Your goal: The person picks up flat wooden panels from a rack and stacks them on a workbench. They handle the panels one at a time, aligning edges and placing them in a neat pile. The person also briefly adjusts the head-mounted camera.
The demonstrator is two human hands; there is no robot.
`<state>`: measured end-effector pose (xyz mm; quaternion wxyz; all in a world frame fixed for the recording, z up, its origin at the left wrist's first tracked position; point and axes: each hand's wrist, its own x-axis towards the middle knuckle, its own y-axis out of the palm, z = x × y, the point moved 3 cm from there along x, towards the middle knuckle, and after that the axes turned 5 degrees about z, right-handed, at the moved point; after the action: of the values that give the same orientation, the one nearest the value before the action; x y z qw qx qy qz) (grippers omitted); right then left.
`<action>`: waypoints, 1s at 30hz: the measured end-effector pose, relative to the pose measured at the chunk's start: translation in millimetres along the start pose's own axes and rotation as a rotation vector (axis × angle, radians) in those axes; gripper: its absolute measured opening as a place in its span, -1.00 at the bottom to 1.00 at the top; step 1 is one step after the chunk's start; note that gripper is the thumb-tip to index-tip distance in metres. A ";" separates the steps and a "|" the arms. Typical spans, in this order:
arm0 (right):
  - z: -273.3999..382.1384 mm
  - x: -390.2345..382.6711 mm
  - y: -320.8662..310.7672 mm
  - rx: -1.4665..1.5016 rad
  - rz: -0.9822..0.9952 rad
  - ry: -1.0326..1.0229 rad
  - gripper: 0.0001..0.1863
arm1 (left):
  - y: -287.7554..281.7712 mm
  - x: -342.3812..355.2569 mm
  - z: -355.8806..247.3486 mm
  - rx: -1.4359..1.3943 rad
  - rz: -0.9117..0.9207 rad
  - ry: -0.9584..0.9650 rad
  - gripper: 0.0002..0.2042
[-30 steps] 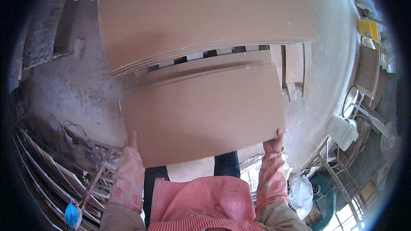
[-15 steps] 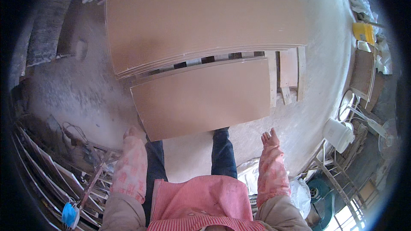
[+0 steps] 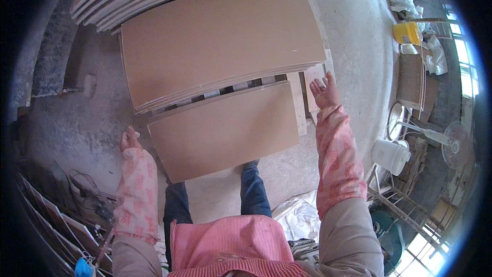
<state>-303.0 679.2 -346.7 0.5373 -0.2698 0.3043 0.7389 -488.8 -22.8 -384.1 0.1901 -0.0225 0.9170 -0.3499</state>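
brown board [image 3: 225,128] is down now, lying flat and slightly skewed in front of your legs, just this side of the bigger board stack [image 3: 220,46]. a second ago you've got both hands on its edges; now neither one's on it. your left hand [image 3: 130,138] is off to the left, let go, fingers loosely bent and nothing visible in it. your right hand [image 3: 325,92] is empty too, fingers spread, and it's reached farther forward, by the stack's near right corner (can't tell if it's touching). so imo the lowering part is done and the board's carrying its own weight, probably on the wooden pallet [image 3: 295,95], though its underside is hidden.
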 end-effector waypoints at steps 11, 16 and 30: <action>27.7 65.9 41.8 -0.145 0.086 -0.095 -0.48 | -39.2 -68.7 76.0 -0.240 0.030 -0.294 -0.54; 37.1 62.9 47.6 -0.081 -0.003 -0.026 -0.56 | -35.4 -67.6 45.5 -0.258 0.030 -0.198 -0.55; -69.4 -53.0 -2.3 0.348 0.114 0.112 -0.68 | -0.6 99.8 -55.1 -0.234 0.149 -0.072 -0.51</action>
<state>-281.1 595.0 -355.0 0.5153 -0.1961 0.4717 0.6882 -601.5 -5.8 -379.3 0.2443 0.0109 0.9433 -0.2244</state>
